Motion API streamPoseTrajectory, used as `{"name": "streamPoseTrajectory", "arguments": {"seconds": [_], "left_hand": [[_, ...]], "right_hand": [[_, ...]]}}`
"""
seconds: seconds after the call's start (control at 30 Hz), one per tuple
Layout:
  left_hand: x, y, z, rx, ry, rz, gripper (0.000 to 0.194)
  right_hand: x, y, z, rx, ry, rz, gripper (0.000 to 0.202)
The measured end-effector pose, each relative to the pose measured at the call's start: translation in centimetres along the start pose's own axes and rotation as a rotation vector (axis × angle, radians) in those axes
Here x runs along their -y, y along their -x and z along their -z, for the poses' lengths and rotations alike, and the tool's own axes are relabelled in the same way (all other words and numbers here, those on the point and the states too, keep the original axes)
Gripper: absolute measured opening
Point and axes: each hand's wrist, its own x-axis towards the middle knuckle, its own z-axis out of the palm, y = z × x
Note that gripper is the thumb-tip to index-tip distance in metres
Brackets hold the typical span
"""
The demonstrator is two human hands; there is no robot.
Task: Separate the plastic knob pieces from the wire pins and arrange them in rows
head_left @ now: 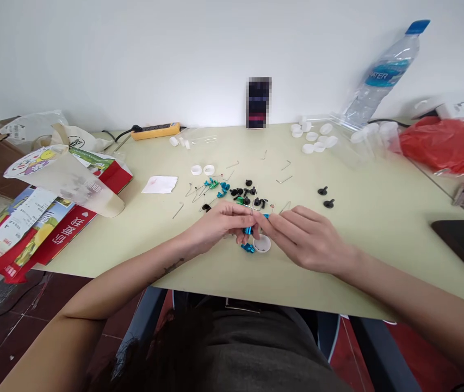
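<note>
My left hand (227, 220) is closed in a pinch around a small blue metal part (248, 231), with a thin metal rod (253, 202) standing up from the fingertips. Against it, my right hand (311, 237) has its fingers pressed together; a bit of blue shows at the fingertips, but what they grip is mostly hidden. Just below the hands lie a round white cap (261, 243) and another blue metal part (247, 248). Beyond the fingers sit several black round-headed screws (248, 183), and blue and green parts with bent wires (214, 185) lie to their left.
Bent metal wires (284, 179) and white caps (319, 146) are scattered farther back. A phone (258, 102) leans on the wall beside a tilted water bottle (387, 76). A plastic cup (80, 182) lies over packaging at left; a red bag (439, 146) is at right.
</note>
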Motion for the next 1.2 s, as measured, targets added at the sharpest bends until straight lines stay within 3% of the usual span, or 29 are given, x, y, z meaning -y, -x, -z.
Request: {"name": "streamPoseTrajectory", "arguments": {"seconds": [0.03, 0.1, 0.2, 0.3, 0.37, 0.43, 0.5, 0.57, 0.63, 0.7, 0.77, 0.8, 0.83, 0.93, 0.97, 1.03, 1.1, 1.13, 1.2], "left_hand": [[-0.1, 0.0, 0.0, -0.025, -0.014, -0.014, 0.028], [-0.2, 0.2, 0.0, -0.186, -0.178, -0.125, 0.027], [0.0, 0.5, -0.2, -0.436, -0.564, -0.388, 0.024], [0.7, 0.5, -0.2, -0.466, -0.814, -0.59, 0.02], [1.1, 0.4, -0.3, -0.433, -0.849, -0.638, 0.02], [1.3, 0.2, -0.3, -0.416, -0.769, -0.582, 0.02], [1.1, 0.0, -0.2, -0.368, -0.553, -0.409, 0.021], [0.7, -0.2, 0.2, -0.236, -0.254, -0.189, 0.025], [0.3, -0.3, 0.5, -0.059, -0.001, -0.017, 0.026], [0.1, -0.3, 0.8, 0.05, 0.099, 0.056, 0.025], [0.0, -0.1, 0.8, 0.016, 0.019, 0.0, 0.027], [0.1, 0.0, 0.8, -0.066, -0.09, -0.09, 0.028], [0.2, 0.1, 0.7, -0.176, -0.238, -0.22, 0.027], [1.1, 0.2, 0.6, -0.432, -0.784, -0.723, 0.017], [1.4, 0.1, 0.6, -0.45, -0.942, -0.864, 0.014], [2.0, 0.0, 0.5, -0.422, -1.134, -1.024, 0.014], [2.1, 0.0, 0.4, -0.421, -1.121, -1.004, 0.015], [2.0, 0.0, 0.3, -0.428, -1.032, -0.918, 0.015], [1.3, -0.1, 0.2, -0.367, -0.732, -0.62, 0.021]], "right_hand": [[-0.1, -0.1, 0.1, -0.011, -0.051, -0.015, 0.034], [-0.3, -0.4, 0.2, 0.003, -0.33, -0.168, 0.049], [-0.6, -0.7, 0.0, 0.205, -0.933, -0.491, 0.064], [-0.5, -0.8, -0.2, 0.287, -1.235, -0.678, 0.049], [-0.3, -0.8, -0.3, 0.219, -1.215, -0.683, 0.035], [-0.1, -0.8, -0.2, 0.099, -0.998, -0.575, 0.031], [0.0, -0.6, 0.1, -0.048, -0.606, -0.37, 0.035], [-0.1, -0.2, 0.5, -0.12, -0.283, -0.164, 0.038], [-0.1, 0.1, 0.9, -0.082, -0.151, 0.001, 0.034], [-0.2, 0.3, 1.0, -0.062, -0.172, 0.052, 0.028], [-0.2, 0.2, 0.9, -0.114, -0.317, -0.067, 0.033], [-0.2, 0.0, 0.8, -0.108, -0.469, -0.193, 0.039], [-0.2, -0.2, 0.7, -0.051, -0.656, -0.337, 0.048], [-0.1, -0.8, 0.4, 0.291, -1.203, -0.649, 0.06], [0.0, -0.9, 0.2, 0.354, -1.306, -0.693, 0.054], [0.2, -1.0, 0.0, 0.331, -1.364, -0.709, 0.04], [0.5, -0.8, -0.1, 0.245, -1.214, -0.629, 0.034], [0.5, -0.7, -0.1, 0.195, -1.035, -0.544, 0.034], [0.4, -0.3, -0.1, 0.086, -0.59, -0.339, 0.035]]}}
